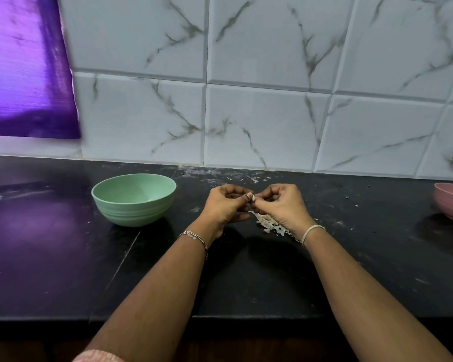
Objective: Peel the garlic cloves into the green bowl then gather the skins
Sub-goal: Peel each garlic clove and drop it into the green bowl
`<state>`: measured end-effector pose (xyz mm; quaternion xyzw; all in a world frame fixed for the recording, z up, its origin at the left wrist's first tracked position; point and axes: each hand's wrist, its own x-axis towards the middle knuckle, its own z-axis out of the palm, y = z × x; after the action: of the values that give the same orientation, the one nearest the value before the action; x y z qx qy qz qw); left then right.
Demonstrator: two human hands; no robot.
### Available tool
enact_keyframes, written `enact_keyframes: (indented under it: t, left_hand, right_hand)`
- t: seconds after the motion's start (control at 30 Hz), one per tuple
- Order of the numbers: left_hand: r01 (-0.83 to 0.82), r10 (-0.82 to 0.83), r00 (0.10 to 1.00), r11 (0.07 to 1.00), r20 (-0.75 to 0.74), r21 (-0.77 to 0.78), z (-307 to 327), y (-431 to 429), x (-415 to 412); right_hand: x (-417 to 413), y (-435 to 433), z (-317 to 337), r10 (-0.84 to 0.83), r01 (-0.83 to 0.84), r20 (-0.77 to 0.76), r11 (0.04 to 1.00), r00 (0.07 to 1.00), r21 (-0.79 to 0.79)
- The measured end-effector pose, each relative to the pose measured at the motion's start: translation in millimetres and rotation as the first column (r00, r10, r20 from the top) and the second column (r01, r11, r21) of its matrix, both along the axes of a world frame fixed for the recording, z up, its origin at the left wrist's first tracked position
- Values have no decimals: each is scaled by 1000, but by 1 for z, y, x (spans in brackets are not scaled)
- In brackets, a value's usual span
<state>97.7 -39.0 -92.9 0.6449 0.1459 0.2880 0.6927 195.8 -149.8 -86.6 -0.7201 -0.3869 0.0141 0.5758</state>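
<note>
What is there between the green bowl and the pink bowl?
In the head view, the left hand and right hand pinch a garlic clove there, above a pile of skins on the dark counter.

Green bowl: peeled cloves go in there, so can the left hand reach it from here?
Likely yes: the green bowl stands open just left of the left hand, with only bare counter between them.

Dim, even light. Purple glow is thrown from the blurred purple panel (pixel 24 74) onto the black counter (pixel 50 244). Soft shadows are cast beside the green bowl (pixel 134 202). Lines of the wall tiles (pixel 259 121) are bowed toward the edges.
</note>
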Motion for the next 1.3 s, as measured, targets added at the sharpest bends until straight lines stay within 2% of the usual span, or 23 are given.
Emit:
enact_keyframes:
  t: [0.13,0.33,0.57,0.77,1.3]
  left_hand:
    - [-12,13,1000,998,11,-64,1,0,0]
    - [-28,29,1000,991,10,-129,1,-1,0]
    - [-9,9,1000,996,-9,-87,2,-3,-1]
    - [-18,16,1000,993,-18,-117,3,-3,-1]
    - [-41,38,999,983,-25,-181,0,-2,0]
  right_hand:
    - [2,2,-1,-9,9,33,1000,999,-1]
    - [1,4,-3,-61,74,194,996,979,-58]
    - [-2,3,-1,-109,151,328,983,938,-105]
    - [-5,3,0,-118,182,412,976,904,-121]
    - [-8,2,-1,-81,159,464,978,882,-133]
